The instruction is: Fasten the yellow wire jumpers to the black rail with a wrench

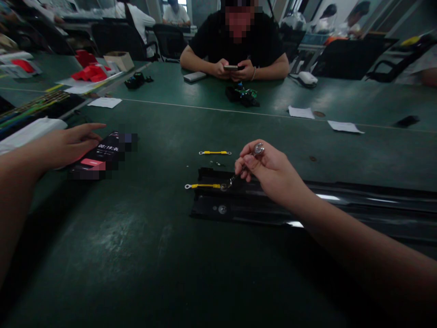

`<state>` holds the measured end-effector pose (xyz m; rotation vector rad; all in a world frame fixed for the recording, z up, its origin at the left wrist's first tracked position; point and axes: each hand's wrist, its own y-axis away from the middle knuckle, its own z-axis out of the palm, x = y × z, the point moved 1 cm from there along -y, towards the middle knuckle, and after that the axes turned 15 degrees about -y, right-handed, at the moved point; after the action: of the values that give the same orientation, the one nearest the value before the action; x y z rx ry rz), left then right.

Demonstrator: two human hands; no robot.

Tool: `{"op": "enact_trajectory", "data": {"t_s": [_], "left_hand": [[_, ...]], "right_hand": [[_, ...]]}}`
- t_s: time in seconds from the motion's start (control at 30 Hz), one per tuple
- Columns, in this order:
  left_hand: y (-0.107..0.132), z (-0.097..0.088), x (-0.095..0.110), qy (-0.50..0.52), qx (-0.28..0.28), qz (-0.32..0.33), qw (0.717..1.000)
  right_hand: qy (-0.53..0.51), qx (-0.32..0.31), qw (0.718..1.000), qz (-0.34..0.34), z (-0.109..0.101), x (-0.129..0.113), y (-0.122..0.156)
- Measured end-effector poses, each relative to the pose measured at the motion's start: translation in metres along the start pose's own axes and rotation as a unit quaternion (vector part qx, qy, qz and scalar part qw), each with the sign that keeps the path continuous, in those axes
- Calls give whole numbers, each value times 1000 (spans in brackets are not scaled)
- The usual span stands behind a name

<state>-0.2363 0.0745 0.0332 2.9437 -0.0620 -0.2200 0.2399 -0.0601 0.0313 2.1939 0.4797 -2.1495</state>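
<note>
My right hand is closed round a small metal combination wrench, its open end sticking up past my fingers. The wrench's lower end meets the right lug of a yellow cable on a long black metal profile. That cable's left lug juts past the profile's end. Over a phone with a timer on its screen is my left hand, index finger stretched out and holding nothing; whether it touches the screen I cannot tell. A second yellow cable lies behind the profile, with small hardware between them.
Across the green table a person holds a phone. Before them lies a black part with a green circuit board. White papers lie to the right. At left are a white packet, cables and red pieces.
</note>
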Motion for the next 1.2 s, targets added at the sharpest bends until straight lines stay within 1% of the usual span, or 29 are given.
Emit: {"op": "enact_trajectory", "data": {"t_s": [0.07,0.1,0.13,0.17,0.2,0.23,0.27,0.3,0.33,0.37,0.4,0.43,0.5,0.57,0.63,0.7,0.77,0.87,0.93,1.0,1.1,1.2], "left_hand": [[1,0,1,-3,-7,-3,1000],[1,0,3,-13,-2,0,1000],[1,0,5,-32,18,7,999],[2,0,10,-58,54,19,997],[3,0,16,-88,102,34,990],[5,0,24,-117,170,52,977],[7,0,34,-125,226,68,964],[11,0,46,-113,271,72,953],[16,0,60,-91,301,81,946],[21,1,75,-71,319,106,939],[28,2,92,-46,338,145,929],[36,3,109,-12,354,194,915],[55,6,144,70,366,291,881],[75,10,177,149,353,387,839],[93,14,203,186,307,488,796],[104,16,220,203,268,538,773],[108,17,227,205,263,561,758],[103,17,228,210,268,552,761],[98,18,228,198,255,552,769],[95,18,228,175,236,558,776],[95,18,230,149,210,560,787],[94,18,228,143,195,565,789]], "right_hand": [[36,4,999,-21,1,-1,2],[66,4,997,-32,1,-2,4],[102,2,994,-43,2,-2,6],[140,-4,989,-52,2,-3,7],[174,-12,983,-59,3,-4,8],[201,-21,977,-65,3,-5,9],[219,-29,973,-70,4,-6,10],[230,-33,970,-76,4,-7,10],[234,-33,968,-83,4,-8,10],[235,-32,967,-89,4,-9,10],[232,-32,968,-93,4,-9,10],[222,-33,970,-92,4,-10,10],[193,-41,977,-81,4,-10,10],[168,-44,982,-77,3,-9,10],[152,-35,984,-85,2,-9,10],[140,-32,986,-89,1,-9,9],[143,-45,986,-77,2,-9,8],[201,-63,977,-42,6,-10,6],[262,-61,963,-30,9,-11,6],[300,-55,952,-30,11,-10,5],[299,-48,952,-37,11,-8,5],[274,-59,959,-45,9,-8,6]]}}
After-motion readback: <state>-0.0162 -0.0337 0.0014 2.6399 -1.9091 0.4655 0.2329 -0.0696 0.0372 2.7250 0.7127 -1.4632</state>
